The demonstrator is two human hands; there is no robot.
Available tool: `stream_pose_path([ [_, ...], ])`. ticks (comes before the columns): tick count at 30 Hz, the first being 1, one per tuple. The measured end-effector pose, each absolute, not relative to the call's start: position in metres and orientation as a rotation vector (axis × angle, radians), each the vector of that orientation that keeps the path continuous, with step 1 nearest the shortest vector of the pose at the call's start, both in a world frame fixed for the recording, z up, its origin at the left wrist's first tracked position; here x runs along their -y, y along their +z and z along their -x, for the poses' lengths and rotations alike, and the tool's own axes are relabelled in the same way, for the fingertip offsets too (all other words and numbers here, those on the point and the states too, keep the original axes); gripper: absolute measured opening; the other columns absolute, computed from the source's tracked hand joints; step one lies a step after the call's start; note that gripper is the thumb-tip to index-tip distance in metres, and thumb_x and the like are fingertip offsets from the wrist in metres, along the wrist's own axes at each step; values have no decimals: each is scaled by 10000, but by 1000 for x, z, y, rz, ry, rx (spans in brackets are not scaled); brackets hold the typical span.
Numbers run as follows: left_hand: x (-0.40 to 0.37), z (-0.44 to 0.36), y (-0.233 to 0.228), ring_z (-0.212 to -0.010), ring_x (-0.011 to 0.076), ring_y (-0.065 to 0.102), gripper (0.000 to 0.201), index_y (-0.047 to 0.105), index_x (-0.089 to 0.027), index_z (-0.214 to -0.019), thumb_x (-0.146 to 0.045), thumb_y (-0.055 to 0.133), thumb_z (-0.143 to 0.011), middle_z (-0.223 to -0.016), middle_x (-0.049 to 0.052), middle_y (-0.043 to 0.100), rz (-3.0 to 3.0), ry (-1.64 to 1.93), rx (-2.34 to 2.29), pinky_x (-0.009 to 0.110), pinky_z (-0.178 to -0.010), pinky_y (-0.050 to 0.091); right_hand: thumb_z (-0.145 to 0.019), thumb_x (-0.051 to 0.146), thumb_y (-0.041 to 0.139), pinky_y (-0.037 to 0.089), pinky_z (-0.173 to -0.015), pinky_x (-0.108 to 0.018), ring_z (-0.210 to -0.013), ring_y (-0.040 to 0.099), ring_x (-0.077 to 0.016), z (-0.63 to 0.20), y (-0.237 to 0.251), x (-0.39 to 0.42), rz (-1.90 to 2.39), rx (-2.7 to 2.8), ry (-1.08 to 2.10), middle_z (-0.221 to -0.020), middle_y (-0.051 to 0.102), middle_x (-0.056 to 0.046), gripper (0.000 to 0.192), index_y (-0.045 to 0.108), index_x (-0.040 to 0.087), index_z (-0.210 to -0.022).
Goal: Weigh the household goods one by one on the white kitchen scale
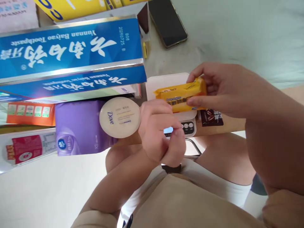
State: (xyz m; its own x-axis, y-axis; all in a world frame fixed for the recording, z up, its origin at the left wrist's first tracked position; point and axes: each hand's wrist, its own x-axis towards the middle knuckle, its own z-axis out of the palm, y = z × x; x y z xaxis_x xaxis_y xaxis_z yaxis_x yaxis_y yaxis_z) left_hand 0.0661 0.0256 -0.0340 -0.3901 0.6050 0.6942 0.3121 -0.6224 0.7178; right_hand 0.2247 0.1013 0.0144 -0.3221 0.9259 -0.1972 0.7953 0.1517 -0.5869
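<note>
My right hand [218, 88] pinches a yellow snack packet [177, 95] between thumb and fingers at its right end. The packet is held over the white platform of a small digital scale [154, 84]. My left hand [162, 133] is curled closed in front of the scale, thumb and index fingertips together, and nothing shows between them. It covers part of the scale's lit display and the packet's lower left end. Several round buttons [186, 126] show on the scale's front strip, right of my left hand.
A blue toothpaste box [71, 53], a purple tissue pack [80, 126], a round Dove tub [120, 117] and an orange box [30, 114] crowd the left. A black phone [168, 23] lies at the back. A dark sachet [211, 117] lies right of the scale.
</note>
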Motion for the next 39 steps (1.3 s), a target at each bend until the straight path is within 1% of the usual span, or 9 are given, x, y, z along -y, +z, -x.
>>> stream_pose_path([
  [3,-28,-66,-35,-648,182,525,160,471,-228,-711,-250,525,-860,-626,25,456,-1641,2115,-1274,392,-575,472,-722,414,732,416,-536,-262,-608,566,-125,-210,16,-103,1760,2309,995,-695,625,32,382,624,296,-1070],
  [9,-30,-68,-35,-592,155,477,178,432,-212,-691,-248,509,-848,-570,10,386,-1638,2122,-1294,381,-549,429,-745,394,687,522,-795,-375,-867,626,-214,-201,22,-104,1902,2447,784,-829,630,-21,371,621,302,-1098],
  [15,-30,-68,-35,-548,149,419,239,408,-210,-684,-268,464,-909,-553,7,318,-1672,2158,-1266,385,-533,370,-793,406,624,516,-1000,-526,-1095,613,-286,-195,25,-101,1886,2608,625,-1021,625,-87,399,654,245,-1157],
  [21,-25,-60,-44,-929,223,621,342,616,-241,-814,-514,452,-939,-873,66,616,-1566,1899,-1206,472,-893,563,-805,436,626,493,-1128,-540,-1204,610,-293,-213,27,-82,1734,2443,535,-1253,628,-82,472,649,277,-1249],
  [23,-24,-61,-44,-1099,251,628,472,665,-243,-887,-625,397,-957,-1018,73,661,-1515,1831,-1217,511,-1078,518,-822,436,650,472,-1186,-510,-1283,587,-282,-224,23,-67,1654,2368,465,-1298,632,-64,457,625,307,-1260],
  [26,-24,-68,-44,-1195,242,625,751,659,-248,-911,-704,67,-981,-1120,56,695,-1489,1829,-1320,554,-1236,404,-818,453,695,366,-1261,-614,-1485,436,-340,-236,8,-49,1594,2312,384,-1421,587,-51,477,602,328,-1268],
  [30,-26,-75,-47,-1193,268,658,905,680,-237,-883,-813,-18,-888,-1102,85,728,-1531,1941,-1305,600,-1285,339,-772,457,735,276,-1250,-728,-1589,223,-423,-238,-6,-41,1606,2276,446,-1515,506,-53,568,589,328,-1306],
  [33,-26,-74,-49,-1256,314,631,889,689,-240,-879,-823,19,-896,-1108,86,719,-1549,1982,-1325,645,-1275,320,-796,451,719,259,-1267,-703,-1593,207,-409,-234,-4,-46,1537,2266,423,-1522,501,-49,547,593,312,-1310],
  [39,-28,-72,-50,-1247,255,618,818,642,-220,-934,-677,-35,-986,-1114,51,686,-1659,1936,-1341,619,-1260,351,-820,450,688,190,-1273,-729,-1589,206,-422,-237,-1,-52,1521,2283,447,-1484,528,-16,484,605,343,-1286],
])
